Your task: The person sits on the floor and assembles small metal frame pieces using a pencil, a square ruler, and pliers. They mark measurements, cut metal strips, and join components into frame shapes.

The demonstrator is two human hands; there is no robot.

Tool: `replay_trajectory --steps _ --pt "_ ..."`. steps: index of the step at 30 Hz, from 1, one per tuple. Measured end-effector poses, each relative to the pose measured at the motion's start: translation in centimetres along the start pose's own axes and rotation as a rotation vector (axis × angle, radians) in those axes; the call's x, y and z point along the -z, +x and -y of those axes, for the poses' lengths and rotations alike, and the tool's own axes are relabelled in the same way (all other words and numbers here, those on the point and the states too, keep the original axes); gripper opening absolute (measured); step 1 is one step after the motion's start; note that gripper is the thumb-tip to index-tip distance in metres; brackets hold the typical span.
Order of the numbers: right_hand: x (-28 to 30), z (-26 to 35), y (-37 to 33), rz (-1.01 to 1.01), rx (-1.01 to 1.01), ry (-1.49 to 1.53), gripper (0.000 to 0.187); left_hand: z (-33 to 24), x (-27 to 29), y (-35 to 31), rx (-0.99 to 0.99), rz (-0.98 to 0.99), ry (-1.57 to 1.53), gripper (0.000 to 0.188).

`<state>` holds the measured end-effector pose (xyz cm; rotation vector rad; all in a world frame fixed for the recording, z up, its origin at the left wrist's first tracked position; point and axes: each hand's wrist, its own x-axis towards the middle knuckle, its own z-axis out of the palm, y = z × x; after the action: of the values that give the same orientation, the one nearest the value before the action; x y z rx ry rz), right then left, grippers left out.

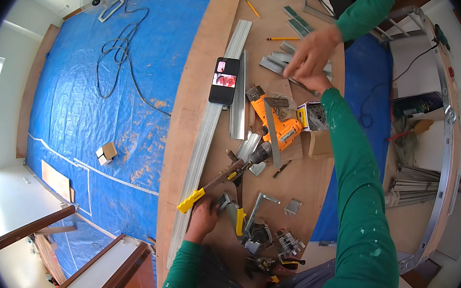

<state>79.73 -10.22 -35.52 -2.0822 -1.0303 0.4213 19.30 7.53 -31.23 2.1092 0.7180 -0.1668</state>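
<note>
Low on the table, my left hand [203, 219] has its fingers curled between the handles of a long two-handled tool with yellow grips [191, 200]. Its fingertips meet the edge of a grey bent metal piece [225, 201]; what it grips is partly hidden. My right hand [320, 84] reaches far across to cut metal channel pieces [275, 64]. Another person's hand [314, 49], in a green sleeve, overlaps it and hides most of its fingers. Between my hands lies an orange power tool [282, 128], with a flat metal strip [271, 131] across it.
A phone [224, 81] rests on long metal channels [201, 146]. Beside my right forearm are an open box of screws [312, 116] and a small carton [320, 144]. Brackets and small hardware [287, 243] lie near me. A ladder [441, 183] stands right; blue sheeting [131, 77] covers the floor.
</note>
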Motion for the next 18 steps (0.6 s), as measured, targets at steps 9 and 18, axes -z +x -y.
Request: replay_trajectory --steps 9,18 --pt "1.1 8.0 4.3 0.079 -0.33 -0.374 0.039 0.2 0.0 -0.3 0.004 -0.011 0.0 0.02" --pt "-2.0 2.8 12.9 -0.327 -0.151 -0.668 0.028 -0.2 0.2 0.3 0.02 0.014 -0.016 0.02"
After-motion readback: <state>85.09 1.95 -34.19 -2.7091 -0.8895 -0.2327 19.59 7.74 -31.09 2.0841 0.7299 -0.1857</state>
